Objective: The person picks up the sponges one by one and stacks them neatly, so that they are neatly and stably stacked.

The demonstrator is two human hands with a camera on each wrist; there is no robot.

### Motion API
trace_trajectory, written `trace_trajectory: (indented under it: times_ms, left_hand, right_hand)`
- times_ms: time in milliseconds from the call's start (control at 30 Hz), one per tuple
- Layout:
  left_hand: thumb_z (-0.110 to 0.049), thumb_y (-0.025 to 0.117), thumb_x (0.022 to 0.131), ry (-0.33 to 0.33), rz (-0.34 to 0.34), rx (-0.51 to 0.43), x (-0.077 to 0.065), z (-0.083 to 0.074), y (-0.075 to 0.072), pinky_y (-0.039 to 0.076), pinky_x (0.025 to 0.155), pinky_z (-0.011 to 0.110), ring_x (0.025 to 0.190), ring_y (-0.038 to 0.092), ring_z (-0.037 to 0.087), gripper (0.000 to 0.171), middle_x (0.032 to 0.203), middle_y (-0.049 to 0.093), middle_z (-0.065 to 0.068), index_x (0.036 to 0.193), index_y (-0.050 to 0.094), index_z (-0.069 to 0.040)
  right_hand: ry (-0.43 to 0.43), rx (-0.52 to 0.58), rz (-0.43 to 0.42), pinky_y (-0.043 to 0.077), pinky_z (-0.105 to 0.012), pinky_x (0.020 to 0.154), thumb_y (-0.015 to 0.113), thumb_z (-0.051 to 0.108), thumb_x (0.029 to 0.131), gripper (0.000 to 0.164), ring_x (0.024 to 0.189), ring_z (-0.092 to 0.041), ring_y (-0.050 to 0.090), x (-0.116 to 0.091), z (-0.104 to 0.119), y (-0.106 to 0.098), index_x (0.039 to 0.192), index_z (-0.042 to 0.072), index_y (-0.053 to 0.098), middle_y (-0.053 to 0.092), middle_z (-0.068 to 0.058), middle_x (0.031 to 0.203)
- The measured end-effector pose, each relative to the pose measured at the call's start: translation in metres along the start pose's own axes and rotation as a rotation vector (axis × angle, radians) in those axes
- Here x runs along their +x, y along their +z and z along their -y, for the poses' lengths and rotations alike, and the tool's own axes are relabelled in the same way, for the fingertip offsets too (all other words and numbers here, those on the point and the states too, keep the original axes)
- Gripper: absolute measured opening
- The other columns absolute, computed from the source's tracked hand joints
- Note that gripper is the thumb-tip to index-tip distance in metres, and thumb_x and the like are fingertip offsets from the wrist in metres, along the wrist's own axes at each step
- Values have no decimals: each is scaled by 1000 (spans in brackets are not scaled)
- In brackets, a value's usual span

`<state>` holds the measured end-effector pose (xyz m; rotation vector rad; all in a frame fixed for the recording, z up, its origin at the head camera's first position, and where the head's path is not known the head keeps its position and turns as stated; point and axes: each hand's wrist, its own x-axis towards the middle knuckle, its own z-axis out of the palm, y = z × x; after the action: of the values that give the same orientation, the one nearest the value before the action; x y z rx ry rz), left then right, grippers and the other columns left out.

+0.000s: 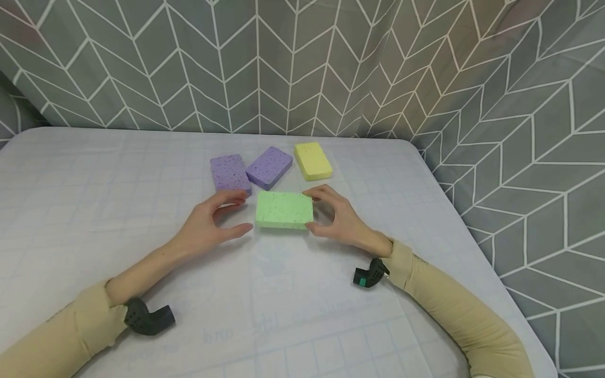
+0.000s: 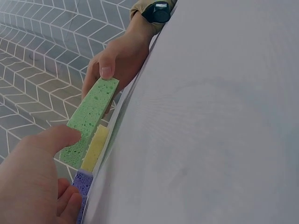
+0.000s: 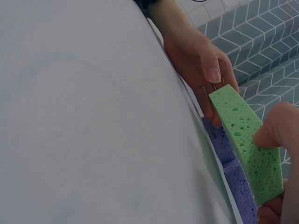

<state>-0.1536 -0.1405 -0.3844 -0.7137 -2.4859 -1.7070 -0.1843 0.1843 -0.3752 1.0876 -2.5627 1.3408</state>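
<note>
A green sponge (image 1: 284, 210) is held level over the white table, its long side running left to right. The right hand (image 1: 337, 215) pinches its right end between thumb and fingers, with the thumb on the near side, as the right wrist view also shows. At the sponge's left end, the left hand (image 1: 212, 218) is spread with thumb and fingers parted, a small gap from the sponge. Behind the left fingertips lies a purple sponge (image 1: 230, 172), its near edge partly covered by them. A second purple sponge (image 1: 270, 168) lies tilted beside it.
A yellow sponge (image 1: 313, 161) lies to the right of the purple ones, near the back of the table (image 1: 142, 173). A patterned grey curtain (image 1: 236, 68) hangs along the back and right edges. Each wrist carries a black camera.
</note>
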Motion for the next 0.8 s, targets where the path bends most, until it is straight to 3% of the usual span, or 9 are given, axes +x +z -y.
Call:
trace_trajectory:
  times_ms: [667,800]
  left_hand:
    - [-13,87,77,-22,86,38,-3,-4,2,44,111,28,126,57,27,75,136,57,10,142,50,-2]
    - [-14,87,77,-20,95,50,-3,-5,2,44,111,29,126,58,26,76,136,58,9,142,50,-2]
  right_hand:
    - [-51,-1,32,45,-41,110,77,13,77,64,119,-24,56,-1,6,5,137,6,57,58,-9,131]
    - [-37,-7,35,44,-45,110,77,7,75,64,119,-30,56,-2,15,5,136,0,56,58,-15,130]
